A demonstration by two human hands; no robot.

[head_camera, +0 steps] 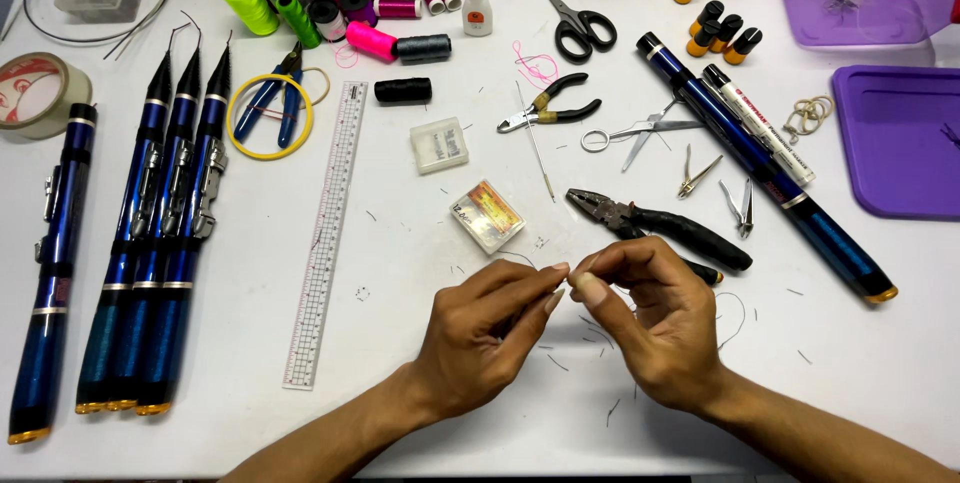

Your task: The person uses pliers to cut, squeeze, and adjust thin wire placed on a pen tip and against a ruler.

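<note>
Nearest the camera, both hands met over the white table [880, 363]. The left hand [480, 338] and the right hand [650, 318] were pinched shut, fingertips touching, on a thin dark thread [735, 318] that looped away to the right of the right hand; what sat between the fingertips was too small to tell. Short thread clippings [610, 411] lay scattered on the table around the wrists.

Just beyond the hands lay black-handled pliers [660, 228], partly behind the right hand, and a small clear box [487, 214] with an orange insert. To the left a clear ruler [325, 233] ran from near to far, and further left four blue fishing-rod handles [150, 243] lay side by side. At right another blue rod section [765, 168] lay slantwise with a white marker [760, 123] against it.

Farther off were small cutters [548, 111], black scissors [578, 25], a yellow ring [269, 116] around blue pliers, and a tape roll [40, 93] at the left edge. Along the far edge stood many thread spools [330, 3] in bright colours, and purple plastic trays [895, 138] sat at the far right.
</note>
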